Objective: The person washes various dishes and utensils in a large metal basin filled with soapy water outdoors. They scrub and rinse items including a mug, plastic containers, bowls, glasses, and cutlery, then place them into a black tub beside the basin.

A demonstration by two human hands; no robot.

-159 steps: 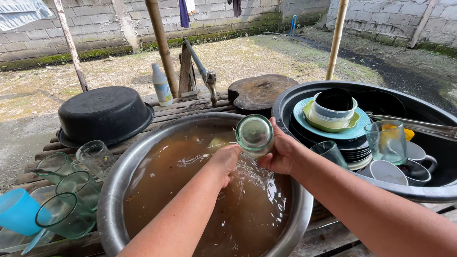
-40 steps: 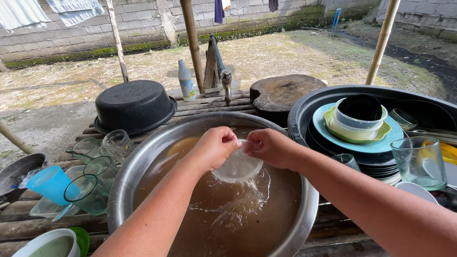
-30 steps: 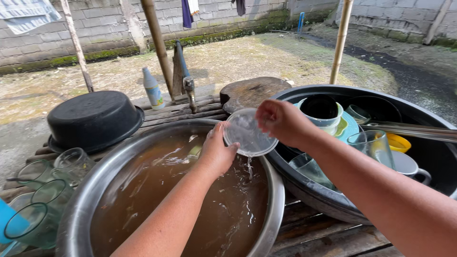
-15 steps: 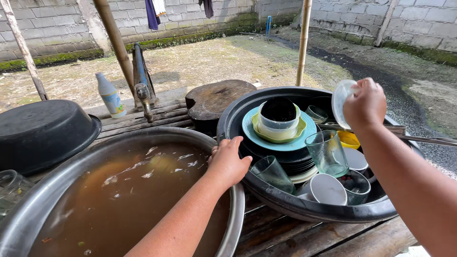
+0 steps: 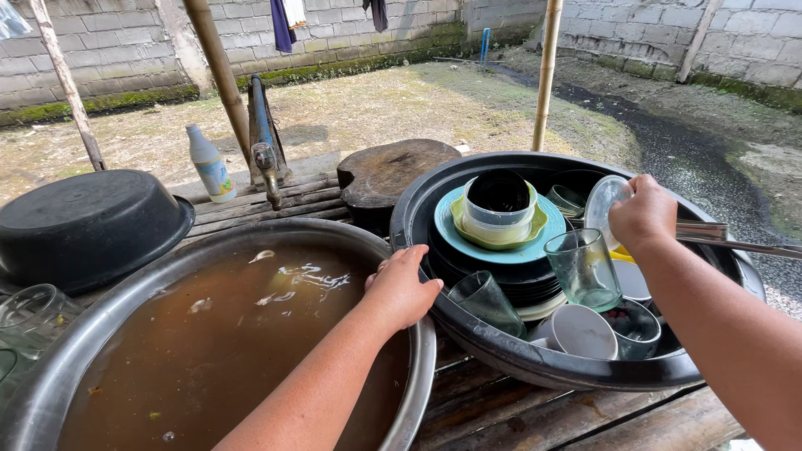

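Observation:
My right hand grips a clear round glass dish and holds it over the far right of a black basin full of stacked dishes. My left hand rests with fingers closed on the rim between that basin and a big metal basin of murky brown water. In the black basin a green glass stands just below the dish, another glass lies tilted near my left hand, and a pale green bowl with a black cup tops a teal plate.
An upturned black tub sits at the left, with clear glasses in front of it. A white bottle, a tap and a round wooden block stand behind the basins. Bamboo poles rise at the back.
My right hand lifted the clear dish out of the brown water and carried it right, over the black basin, then lowered it. My left hand left the water for the rim.

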